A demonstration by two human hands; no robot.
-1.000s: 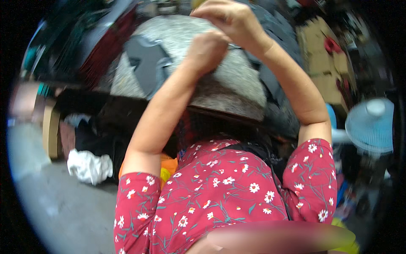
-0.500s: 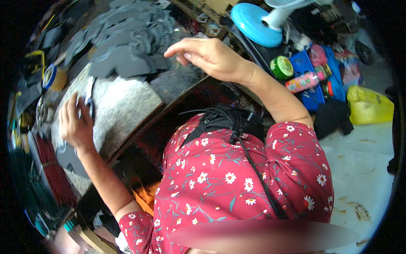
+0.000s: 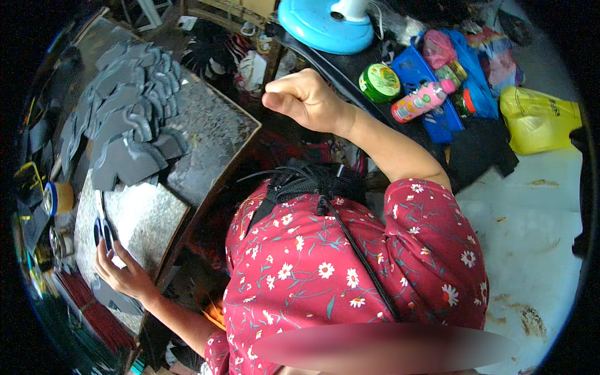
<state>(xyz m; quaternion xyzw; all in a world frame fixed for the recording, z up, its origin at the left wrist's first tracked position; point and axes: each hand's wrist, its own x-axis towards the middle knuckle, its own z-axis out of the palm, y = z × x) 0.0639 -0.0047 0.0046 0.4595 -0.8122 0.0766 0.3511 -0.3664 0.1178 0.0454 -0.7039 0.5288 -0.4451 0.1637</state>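
My left hand point(image 3: 127, 273) is low over the pale stone-like board point(image 3: 147, 209), fingers spread. Its fingertips reach the dark handle loops of a pair of scissors point(image 3: 104, 228), whose blades point away from me; whether they touch is hard to tell. At the upper middle, my right hand point(image 3: 307, 103) is raised off the bench's right edge with its fingers curled in, and nothing shows in it. Beyond the board lies a heap of dark grey cut sheet pieces point(image 3: 128, 119), overlapping each other. Part of another grey piece point(image 3: 115, 297) shows under my left hand.
A dark worktop point(image 3: 209, 125) carries the heap. At the left are a round tub point(image 3: 58, 198) and a bundle of dark red strands point(image 3: 94, 312). On the right are a blue fan base point(image 3: 325, 25), a green jar point(image 3: 379, 82), a pink bottle point(image 3: 422, 101) and a yellow bag point(image 3: 537, 119).
The view has turned, shifting the bench down and left. My left hand has drawn back from over the scissors toward their handle end. The right hand's fingers have curled in.
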